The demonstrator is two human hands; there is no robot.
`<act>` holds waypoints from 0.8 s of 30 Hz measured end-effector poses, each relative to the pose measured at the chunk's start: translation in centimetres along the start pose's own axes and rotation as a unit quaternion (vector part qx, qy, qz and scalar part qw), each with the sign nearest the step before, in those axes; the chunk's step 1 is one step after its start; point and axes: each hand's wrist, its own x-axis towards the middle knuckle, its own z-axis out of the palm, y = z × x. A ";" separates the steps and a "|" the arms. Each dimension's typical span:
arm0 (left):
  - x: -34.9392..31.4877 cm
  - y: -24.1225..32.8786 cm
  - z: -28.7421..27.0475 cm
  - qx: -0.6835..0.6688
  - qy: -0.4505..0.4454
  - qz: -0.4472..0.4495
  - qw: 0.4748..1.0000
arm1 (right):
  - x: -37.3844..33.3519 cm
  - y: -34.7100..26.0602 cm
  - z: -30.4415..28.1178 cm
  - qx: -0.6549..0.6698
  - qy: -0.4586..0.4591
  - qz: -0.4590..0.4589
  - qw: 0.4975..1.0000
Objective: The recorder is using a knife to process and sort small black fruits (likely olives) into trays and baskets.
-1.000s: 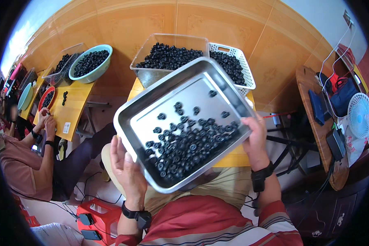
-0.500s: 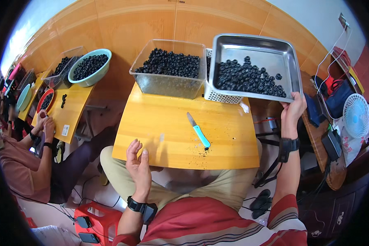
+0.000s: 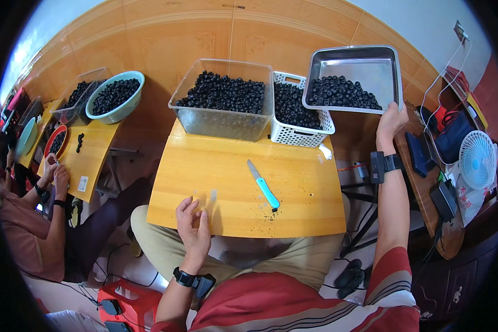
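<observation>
My right hand (image 3: pixel 392 126) grips the near right corner of a shallow steel tray (image 3: pixel 365 66), held up at the table's far right. Small black round pieces (image 3: pixel 343 93), like berries or beads, lie heaped toward the tray's near side. Beneath its left part stands a white perforated basket (image 3: pixel 299 135) filled with similar pieces. A clear plastic bin (image 3: pixel 221 126) full of them is just left of the basket. My left hand (image 3: pixel 193 229) hovers by the table's near edge, fingers apart and holding nothing. A knife with a turquoise handle (image 3: pixel 267 192) lies on the table, blade pointing away.
Dark crumbs dot the yellow table (image 3: pixel 205 171) near the knife, and a crumpled white scrap (image 3: pixel 325 151) lies by the basket. To the left, another person works at a table (image 3: pixel 97 149) with a pale green bowl (image 3: pixel 118 114). A small fan (image 3: pixel 477 159) stands at right.
The tray has shifted right, uncovering more of the white basket and its black pieces. My left hand has moved slightly right and stays empty.
</observation>
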 end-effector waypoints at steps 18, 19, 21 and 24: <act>-0.1 -0.2 0.5 0.101 -0.007 0.086 0.991 | -3.5 -2.5 3.4 0.003 -0.022 -0.045 0.999; -0.2 -0.3 0.5 0.102 -0.007 0.085 0.991 | -3.6 -3.0 3.5 0.019 -0.022 -0.043 0.999; -0.3 -0.6 0.6 0.106 -0.005 0.096 0.990 | -3.6 -3.3 3.5 0.035 -0.022 -0.042 0.998; -0.2 -0.4 0.7 0.107 -0.004 0.102 0.989 | -3.3 -3.2 3.6 0.035 -0.017 -0.049 0.998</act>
